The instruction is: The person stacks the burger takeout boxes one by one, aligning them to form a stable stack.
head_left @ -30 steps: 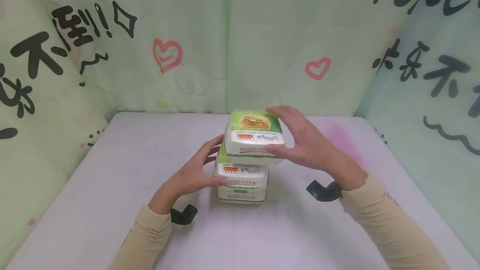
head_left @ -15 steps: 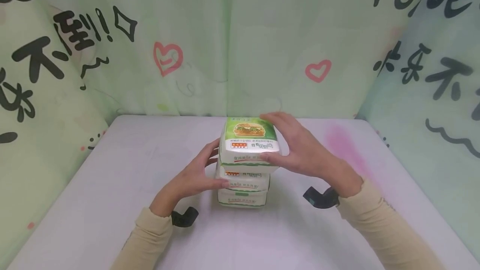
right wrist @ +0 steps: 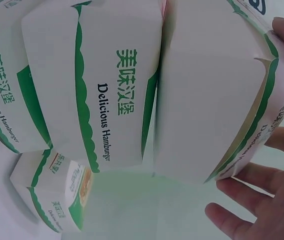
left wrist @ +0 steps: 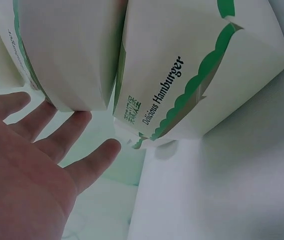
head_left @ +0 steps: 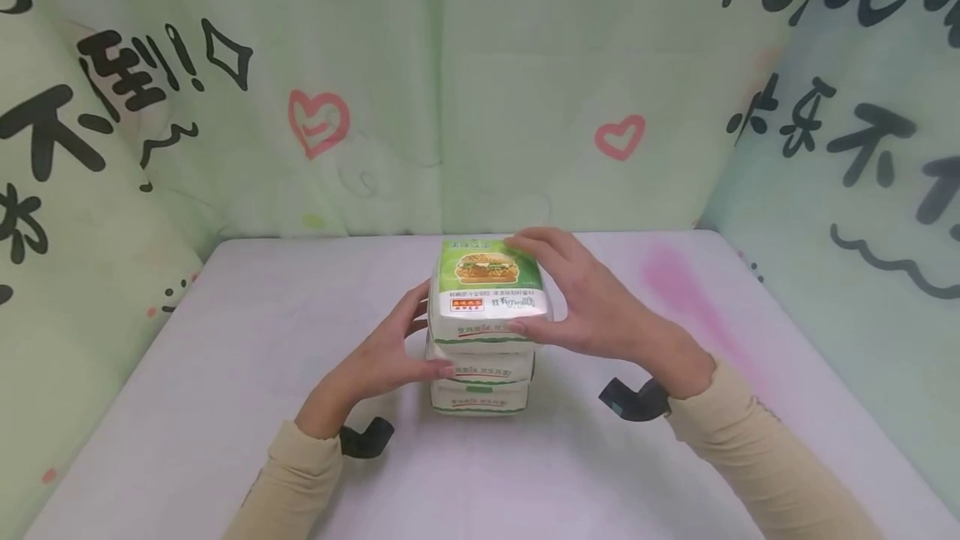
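Observation:
Three green-and-white hamburger boxes stand stacked. My right hand (head_left: 592, 307) grips the top hamburger box (head_left: 489, 294), thumb on its front and fingers at its far right edge. My left hand (head_left: 378, 355) holds the middle hamburger box (head_left: 491, 367) at its left side, thumb on the front corner. At the base, the bottom hamburger box (head_left: 480, 397) sits on the table. In the left wrist view, my left fingertips touch the middle box, above the bottom box (left wrist: 151, 75). In the right wrist view, my right fingers reach along the top box (right wrist: 206, 90).
Another hamburger box (right wrist: 57, 195) shows beside the stack in the right wrist view; the head view hides it. A white cloth covers the table (head_left: 225, 407). Green printed curtains (head_left: 517, 90) enclose the back and sides. A black strap piece (head_left: 633, 400) hangs by the right wrist.
The top box, in my right hand, has moved left and down over the middle box, lining up more closely. My left hand stays at the middle box. The head view has shifted slightly.

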Motion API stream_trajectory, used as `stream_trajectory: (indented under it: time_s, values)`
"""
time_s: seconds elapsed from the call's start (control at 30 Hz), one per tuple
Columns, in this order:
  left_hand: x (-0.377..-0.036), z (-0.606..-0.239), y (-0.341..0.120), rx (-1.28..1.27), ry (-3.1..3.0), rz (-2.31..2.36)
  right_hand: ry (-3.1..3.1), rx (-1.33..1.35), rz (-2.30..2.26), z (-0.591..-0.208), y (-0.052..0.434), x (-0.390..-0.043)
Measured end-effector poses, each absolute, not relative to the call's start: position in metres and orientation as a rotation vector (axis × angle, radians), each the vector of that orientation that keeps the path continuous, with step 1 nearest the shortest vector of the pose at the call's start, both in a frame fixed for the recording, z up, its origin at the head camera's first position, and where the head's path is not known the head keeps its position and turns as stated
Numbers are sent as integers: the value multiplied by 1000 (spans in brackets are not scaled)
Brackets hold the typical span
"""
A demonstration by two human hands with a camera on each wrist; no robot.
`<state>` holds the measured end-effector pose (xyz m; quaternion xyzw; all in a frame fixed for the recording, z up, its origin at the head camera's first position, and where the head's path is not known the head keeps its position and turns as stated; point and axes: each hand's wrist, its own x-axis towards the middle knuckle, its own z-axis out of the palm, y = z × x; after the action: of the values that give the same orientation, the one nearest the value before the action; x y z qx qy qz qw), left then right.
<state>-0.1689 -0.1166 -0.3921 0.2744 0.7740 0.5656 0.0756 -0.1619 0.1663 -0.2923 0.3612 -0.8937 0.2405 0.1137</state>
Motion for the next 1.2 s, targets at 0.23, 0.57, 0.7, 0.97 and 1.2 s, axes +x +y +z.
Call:
stream_trajectory:
  time_s: [0.23,0.57,0.7,0.97,1.2]
  values:
    - [-168,-389,-116,825,2364,1663,-2633,1049,683,-292,162,-160]
    - [-168,-387,-115,801,2369,1664,-2624,1040,685,-292,159,-162]
    - [-167,-387,-116,814,2367,1672,-2636,1035,686,-293,160,-161]
    - [-167,-380,-122,902,2333,1747,-2584,1073,688,-292,160,-159]
    - [-167,-372,-127,982,2312,1807,-2600,1069,678,-293,158,-157]
